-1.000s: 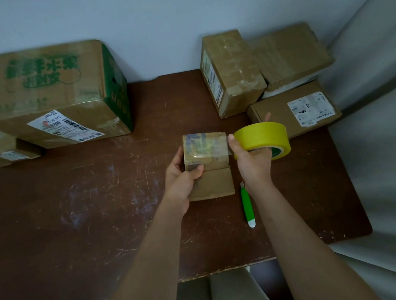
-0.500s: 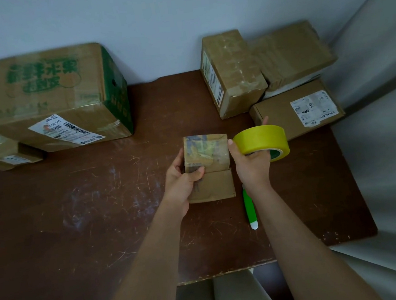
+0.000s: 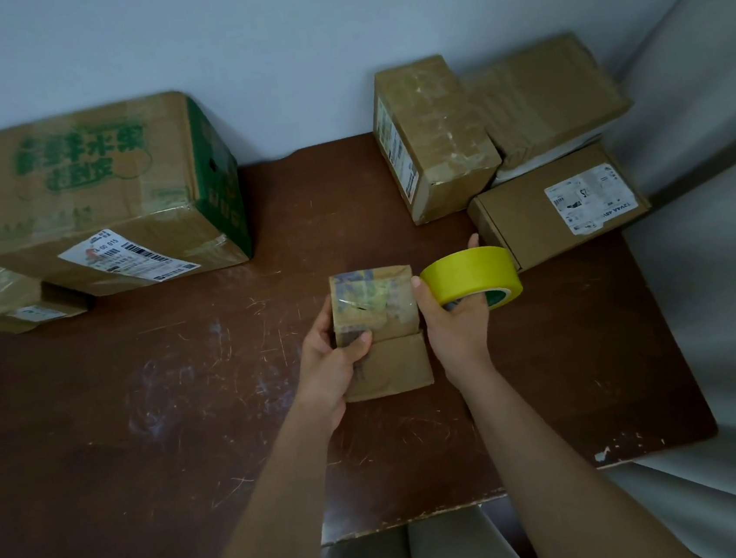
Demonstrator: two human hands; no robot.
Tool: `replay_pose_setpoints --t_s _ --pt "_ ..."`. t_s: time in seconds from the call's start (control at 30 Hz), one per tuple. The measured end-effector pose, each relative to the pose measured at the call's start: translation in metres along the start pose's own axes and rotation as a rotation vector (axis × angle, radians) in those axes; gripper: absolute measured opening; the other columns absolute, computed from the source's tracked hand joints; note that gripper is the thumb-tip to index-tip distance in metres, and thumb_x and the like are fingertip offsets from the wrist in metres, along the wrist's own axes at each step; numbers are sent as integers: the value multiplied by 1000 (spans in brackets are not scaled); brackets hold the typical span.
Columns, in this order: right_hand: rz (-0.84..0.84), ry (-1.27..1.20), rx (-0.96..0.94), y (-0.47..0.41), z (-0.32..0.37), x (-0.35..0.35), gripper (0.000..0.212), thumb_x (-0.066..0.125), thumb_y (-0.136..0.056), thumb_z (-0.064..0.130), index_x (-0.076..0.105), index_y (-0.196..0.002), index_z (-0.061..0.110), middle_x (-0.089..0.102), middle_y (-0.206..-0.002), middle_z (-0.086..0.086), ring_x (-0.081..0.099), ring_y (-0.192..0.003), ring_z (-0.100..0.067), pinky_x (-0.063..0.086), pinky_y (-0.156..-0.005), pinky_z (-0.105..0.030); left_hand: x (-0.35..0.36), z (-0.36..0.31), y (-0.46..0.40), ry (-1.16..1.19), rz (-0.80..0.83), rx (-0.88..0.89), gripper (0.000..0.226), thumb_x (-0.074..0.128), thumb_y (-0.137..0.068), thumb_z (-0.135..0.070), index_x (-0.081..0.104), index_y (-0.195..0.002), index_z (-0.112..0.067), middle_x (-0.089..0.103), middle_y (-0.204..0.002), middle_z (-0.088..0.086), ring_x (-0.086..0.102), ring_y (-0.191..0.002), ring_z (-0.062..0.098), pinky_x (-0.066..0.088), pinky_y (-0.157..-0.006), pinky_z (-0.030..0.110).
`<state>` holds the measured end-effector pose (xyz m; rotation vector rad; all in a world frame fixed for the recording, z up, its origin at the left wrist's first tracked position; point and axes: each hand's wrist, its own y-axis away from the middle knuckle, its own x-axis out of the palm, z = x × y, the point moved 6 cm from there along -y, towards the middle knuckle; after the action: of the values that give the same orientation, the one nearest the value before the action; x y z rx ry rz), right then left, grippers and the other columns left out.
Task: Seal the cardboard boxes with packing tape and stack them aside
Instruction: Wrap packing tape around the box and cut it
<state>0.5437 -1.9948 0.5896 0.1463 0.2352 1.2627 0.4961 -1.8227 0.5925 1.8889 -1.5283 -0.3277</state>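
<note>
Head view shows the small cardboard box near the middle of the desk, a little toward its right edge, with one flap folded down toward the near edge. The left hand holds it from its left side, thumb laid over the taped top and fingers curled behind the far-left wall, so this grip is closed on the box. The right hand holds the yellow tape roll just to the right of the box, thumb up against the roll's left rim and fingers passing under and through its core; this grip is closed on the roll. The relation that matters: the roll sits immediately right of the box's top right edge, almost touching it, with the roll's axis tilted up and away, so its band faces leftward across the lid. The box's seam appears to run left to right, in line with a pull from the roll. Whether a free tape end is already stuck down cannot be told. Both forearms reach in from the near edge, wrists roughly level, the right hand the nearer to the sealing work. Other boxes stand along the far edge, left and right.
</note>
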Motion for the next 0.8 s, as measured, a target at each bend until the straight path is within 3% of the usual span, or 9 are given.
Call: replay_pose_setpoints --t_s 0.1,0.27,0.4,0.47,0.53,0.63,0.7,0.8 --pt "23 -15 14 0 -1 1 96 73 -91 25 6 -156 45 64 -116 -5 65 -105 -15 52 -102 -43 -1 2 -1 3 -19 -10 72 65 -86 8 41 -148 -20 68 -123 9 67 -109 24 59 -79 36" --pt "67 -10 26 0 -1 2 91 69 -94 21 7 -157 41 61 -114 1 62 -96 0 49 -93 -25 2 -9 0 -126 -97 4 74 57 -88 4 33 -151 -28 60 -132 3 60 -114 20 54 -78 31" --pt "56 -29 31 1 1 4 88 69 -94 21 11 -156 43 62 -110 -3 62 -97 -9 51 -96 -33 2 -35 -2 -370 -203 135 78 52 -77 -27 31 -152 -26 43 -146 -1 45 -130 18 44 -105 46" --pt "66 -24 28 2 1 5 88 69 -94 22 11 -156 43 62 -107 -2 63 -96 -9 51 -97 -33 3 -49 -6 -471 -272 191 64 51 -85 -34 40 -147 -22 46 -143 -1 46 -129 16 41 -109 46" --pt "67 -21 26 3 1 7 87 69 -94 22 11 -155 46 62 -107 -1 63 -98 -12 51 -97 -35 9 -66 -13 -599 -339 279 46 47 -96 -25 47 -141 -17 48 -141 1 47 -126 16 38 -111 40" --pt "61 -15 15 4 2 6 85 69 -95 21 12 -154 45 61 -108 1 62 -97 -11 52 -94 -30 30 -86 -25 -860 -321 475 35 41 -102 -18 55 -133 -11 53 -135 5 49 -123 17 38 -106 30" --pt "57 -2 5 4 3 6 85 68 -95 20 13 -157 38 61 -104 0 61 -92 -8 50 -89 -21 43 -81 -32 -1015 -259 569 36 35 -105 -22 59 -127 -7 59 -127 8 53 -117 21 39 -99 31" --pt "54 -2 0 4 5 5 86 69 -94 20 14 -157 37 63 -112 -6 62 -97 -14 51 -91 -24 46 -70 -37 -1248 -275 616 50 24 -106 -32 66 -109 -7 65 -105 10 55 -99 26 43 -83 36"
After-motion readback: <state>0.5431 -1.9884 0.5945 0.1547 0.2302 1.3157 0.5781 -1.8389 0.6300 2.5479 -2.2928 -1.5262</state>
